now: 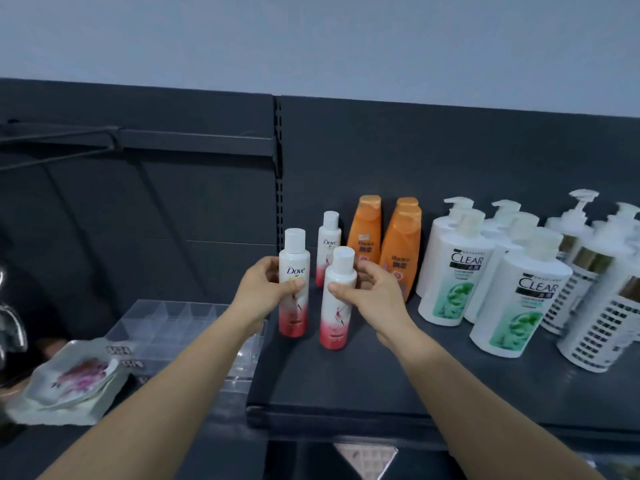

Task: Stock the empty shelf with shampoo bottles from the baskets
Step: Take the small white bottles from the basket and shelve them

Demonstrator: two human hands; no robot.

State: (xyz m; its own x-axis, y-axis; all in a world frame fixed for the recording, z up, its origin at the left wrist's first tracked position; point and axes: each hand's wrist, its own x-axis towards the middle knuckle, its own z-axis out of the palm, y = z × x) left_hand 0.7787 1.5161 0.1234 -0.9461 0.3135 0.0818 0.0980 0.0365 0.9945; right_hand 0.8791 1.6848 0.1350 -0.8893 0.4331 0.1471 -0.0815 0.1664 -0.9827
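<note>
Now left hand grip wraps a white-and-pink plastic Dove shampoo bottle, and right hand grip pinches a second matching Dove bottle just beside it. Both are upright at the left end of the dark grey metal shelf. Behind them stands a third Dove bottle, then orange bottles, white Clear pump bottles and white lattice-pattern pump bottles to the right. Looks mostly stocked, though the front strip is bare. Baskets out of view, remainder unknown.

Shop; stocked gondola shelf
</note>
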